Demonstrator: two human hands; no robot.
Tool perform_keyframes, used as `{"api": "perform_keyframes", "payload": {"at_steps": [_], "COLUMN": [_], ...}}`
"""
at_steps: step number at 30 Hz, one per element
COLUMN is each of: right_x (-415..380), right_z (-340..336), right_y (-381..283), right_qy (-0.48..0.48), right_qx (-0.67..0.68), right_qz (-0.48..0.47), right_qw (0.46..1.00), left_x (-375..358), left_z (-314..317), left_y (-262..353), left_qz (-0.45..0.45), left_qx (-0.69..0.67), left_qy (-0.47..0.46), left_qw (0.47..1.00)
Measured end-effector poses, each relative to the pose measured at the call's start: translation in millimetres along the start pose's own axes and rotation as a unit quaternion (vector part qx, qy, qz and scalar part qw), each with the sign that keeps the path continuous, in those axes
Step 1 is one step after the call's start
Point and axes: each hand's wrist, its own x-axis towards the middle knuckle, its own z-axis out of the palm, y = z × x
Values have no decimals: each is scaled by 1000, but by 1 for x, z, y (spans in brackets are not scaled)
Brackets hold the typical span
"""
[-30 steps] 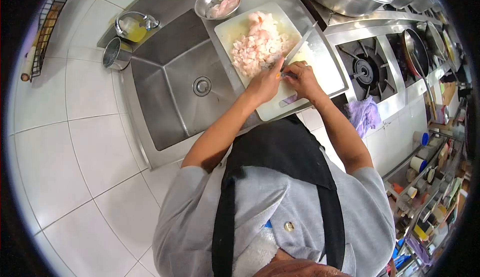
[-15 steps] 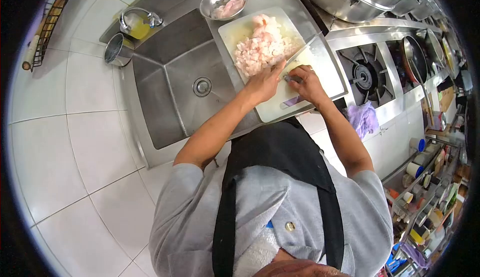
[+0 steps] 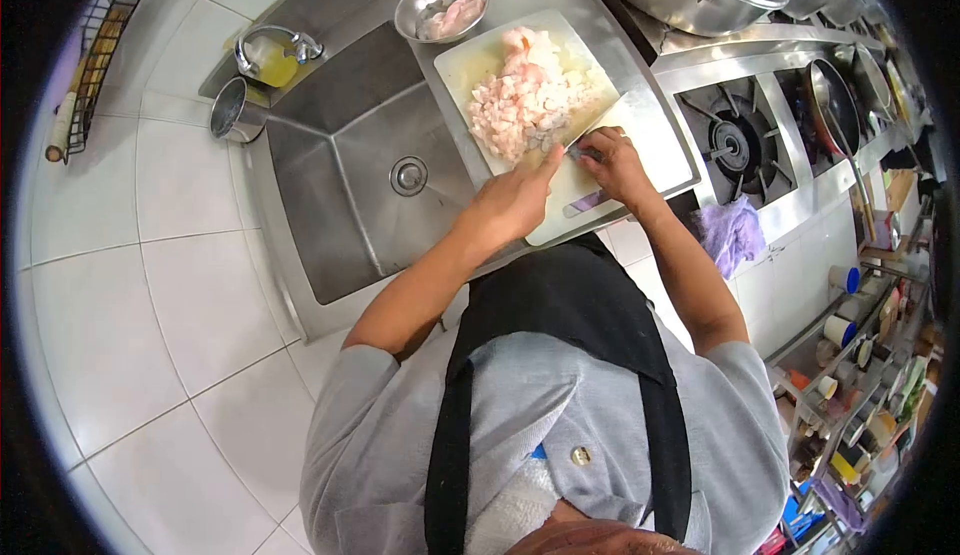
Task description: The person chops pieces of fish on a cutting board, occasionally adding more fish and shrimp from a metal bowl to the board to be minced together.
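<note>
My left hand [image 3: 508,198] is closed around the handle end of a knife [image 3: 599,119], its thin blade pointing away and to the right across the white cutting board [image 3: 645,155]. Close beside the blade, my right hand [image 3: 613,167] has its fingers curled down at the board. Something small and greyish shows at those fingertips; I cannot make out what it is. Just beyond the knife lies a heap of diced pale pink raw meat [image 3: 520,100], with larger uncut-looking lumps at its far end. My left hand hides the knife's handle.
A steel bowl [image 3: 410,17] with more pale meat stands beyond the board. The sink basin [image 3: 350,185] lies to the left, with a faucet [image 3: 305,48] and a metal cup [image 3: 237,112]. On the right are a gas burner [image 3: 735,145], a purple cloth [image 3: 730,230] and a large pot [image 3: 690,0].
My left hand has drawn back slightly toward me, and the knife blade now sits lower and looks narrower. My right hand stays curled at nearly the same spot. The whole view has shifted a little.
</note>
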Motion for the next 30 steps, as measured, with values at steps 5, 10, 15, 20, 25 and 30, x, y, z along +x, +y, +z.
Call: {"api": "perform_keyframes", "payload": {"at_steps": [5,10,15,20,25,30], "right_x": [0,-4,-5,-5,1,-6], "right_z": [0,3,-8,-16,-10,-1], "right_y": [2,2,-8,-5,-4,4], "right_qy": [7,23,-4,-20,-36,-15], "right_qx": [17,6,23,42,12,17], "right_qz": [-11,-25,-19,5,-15,-14], "right_qw": [1000,999,1000,999,999,1000], "left_x": [50,15,62,40,25,21], "left_z": [25,27,32,18,17,27], "left_y": [-14,-20,-17,-9,-2,-5], "left_qz": [32,43,-7,-50,-7,-22], "left_qx": [-22,-9,-64,-12,-2,-16], "left_qy": [54,68,54,-23,6,8], "left_qw": [998,997,996,998,1000,1000]}}
